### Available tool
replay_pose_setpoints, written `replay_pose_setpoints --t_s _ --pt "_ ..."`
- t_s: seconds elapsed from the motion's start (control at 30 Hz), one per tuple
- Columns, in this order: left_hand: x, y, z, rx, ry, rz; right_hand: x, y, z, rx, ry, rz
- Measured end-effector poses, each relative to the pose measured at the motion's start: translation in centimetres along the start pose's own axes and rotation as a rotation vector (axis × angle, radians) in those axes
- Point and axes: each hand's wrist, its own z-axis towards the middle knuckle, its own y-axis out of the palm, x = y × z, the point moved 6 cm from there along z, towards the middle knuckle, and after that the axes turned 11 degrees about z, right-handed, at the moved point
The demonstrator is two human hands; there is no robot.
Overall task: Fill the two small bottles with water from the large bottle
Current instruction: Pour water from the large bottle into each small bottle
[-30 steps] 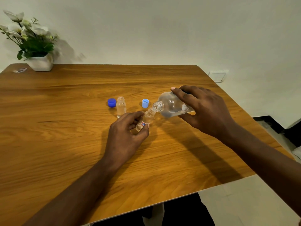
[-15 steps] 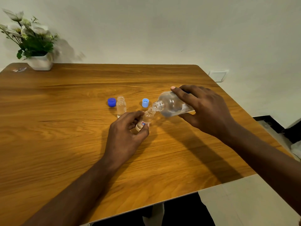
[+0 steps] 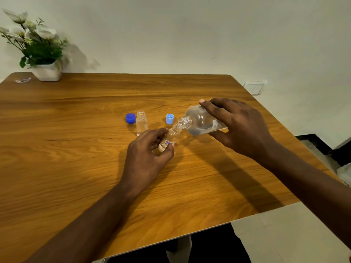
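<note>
My right hand (image 3: 241, 128) grips the large clear bottle (image 3: 199, 121), tipped almost flat with its open mouth pointing left. Its mouth touches the neck of a small clear bottle (image 3: 171, 136) that leans to the right, held by my left hand (image 3: 148, 158) at its base. A second small bottle (image 3: 141, 123) stands upright and uncapped just left of them on the wooden table (image 3: 76, 149). A dark blue cap (image 3: 130, 118) lies beside it and a light blue cap (image 3: 170, 119) lies behind the tilted bottle.
A white pot with flowers (image 3: 47, 70) stands at the table's far left corner, a small scrap (image 3: 23, 80) beside it. The table's right edge and near edge drop to a pale floor (image 3: 284, 234).
</note>
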Motion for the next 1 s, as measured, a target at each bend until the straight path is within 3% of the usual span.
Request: replay_pose_setpoints --t_s 1.0 --pt "-0.05 -0.02 0.01 -0.011 0.005 0.006 0.18 0.17 0.10 -0.009 -0.009 -0.004"
